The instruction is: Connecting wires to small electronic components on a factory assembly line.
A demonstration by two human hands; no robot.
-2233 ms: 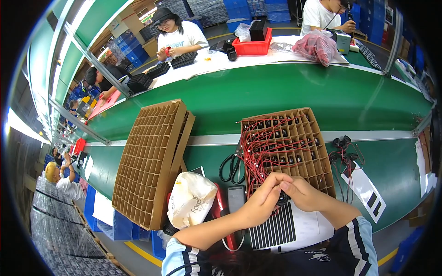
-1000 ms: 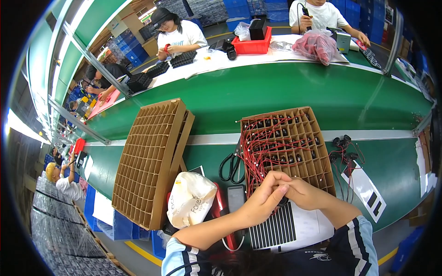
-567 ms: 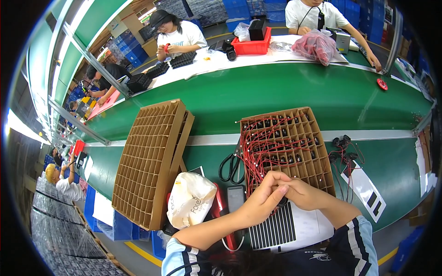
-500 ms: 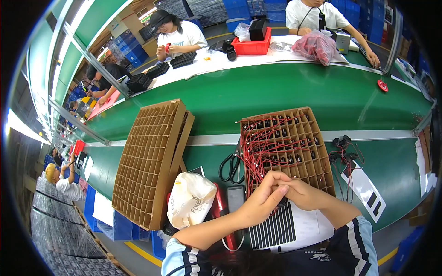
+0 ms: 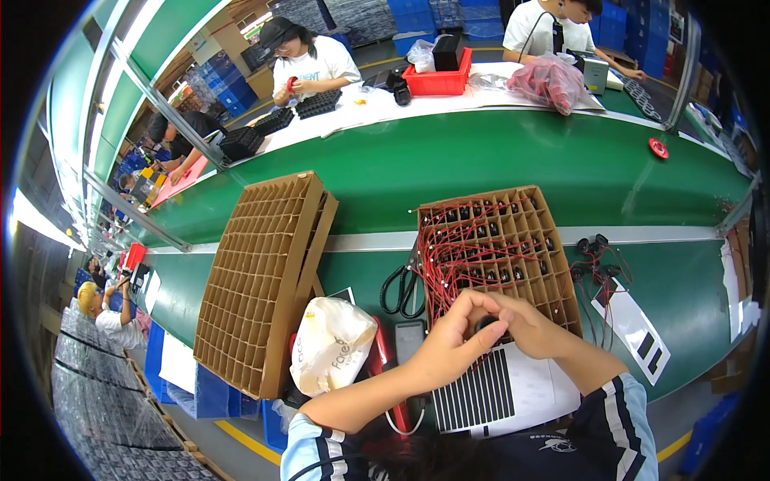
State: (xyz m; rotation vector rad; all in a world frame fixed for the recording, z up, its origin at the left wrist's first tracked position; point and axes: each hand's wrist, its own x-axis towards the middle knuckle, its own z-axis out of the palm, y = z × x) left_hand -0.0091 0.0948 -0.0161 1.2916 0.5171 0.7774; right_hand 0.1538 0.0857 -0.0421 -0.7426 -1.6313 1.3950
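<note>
Both hands meet over the near edge of a divided cardboard tray [image 5: 568, 298], which holds several small black round parts with red wires [image 5: 449, 252]. My left hand [image 5: 455, 341] is closed, fingers curled and thumb pointing right. My right hand [image 5: 531, 327] is closed against it from the right. Between them shows a small black round part [image 5: 485, 322], mostly covered by the fingers. Under my wrists lies a white sheet with black stripes [image 5: 475, 397].
A stack of cardboard divider trays [image 5: 257, 272] stands left. Near it are a white plastic bag [image 5: 333, 345], black-handled scissors [image 5: 395, 290] and a grey box with a cable [image 5: 410, 341]. Loose wired black parts [image 5: 593, 255] lie right. A red disc [image 5: 658, 148] rests on the green belt [image 5: 481, 160].
My hands have parted slightly and risen a little, so the black part shows more between them. The red disc has shifted a little left. The co-worker at far right has leaned and moved an arm.
</note>
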